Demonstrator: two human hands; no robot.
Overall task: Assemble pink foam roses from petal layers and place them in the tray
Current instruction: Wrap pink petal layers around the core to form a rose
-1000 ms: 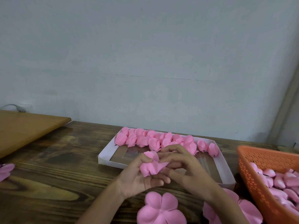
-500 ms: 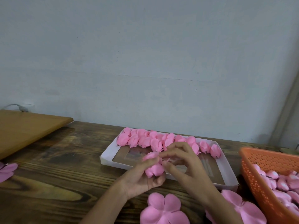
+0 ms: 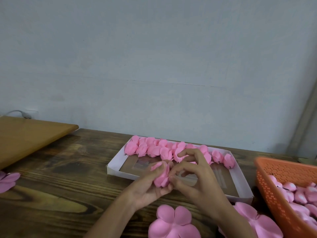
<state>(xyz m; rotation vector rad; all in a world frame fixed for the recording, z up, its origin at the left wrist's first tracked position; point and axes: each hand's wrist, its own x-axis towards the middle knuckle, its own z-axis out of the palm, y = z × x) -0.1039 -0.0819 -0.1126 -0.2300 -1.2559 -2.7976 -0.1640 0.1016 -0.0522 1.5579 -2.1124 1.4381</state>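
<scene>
The left hand (image 3: 147, 188) lies palm up just above the tabletop (image 3: 60, 194), in front of the tray's near wall. It cups a half-formed rose (image 3: 162, 176), with its thumb laid over the rose's left side and its fingers curled beneath. The right hand (image 3: 197, 182) meets it from the right. Its thumb and forefinger pinch the rose's right edge, and its other fingers arch loosely above.

The rose is a closed pink bundle, longer than wide. Its long axis runs near to far and leans a little left at the far end. Which end is the tip cannot be told.

The tray (image 3: 115, 164) is white and shallow with a brown floor, and it sits slantwise, its long side running from far left to near right. A row of roses (image 3: 164, 150) lies packed along its far wall, from the left corner almost to the right one.

A flat petal layer (image 3: 173, 222) lies open on the tabletop near the wrists. A second layer (image 3: 260, 225) is partly under the right forearm. A third layer (image 3: 8, 181) shows at the left edge.

An orange basket (image 3: 267, 186) stands right of the tray and holds pink buds (image 3: 300, 194). A lighter board (image 3: 25, 138) rests at far left.
</scene>
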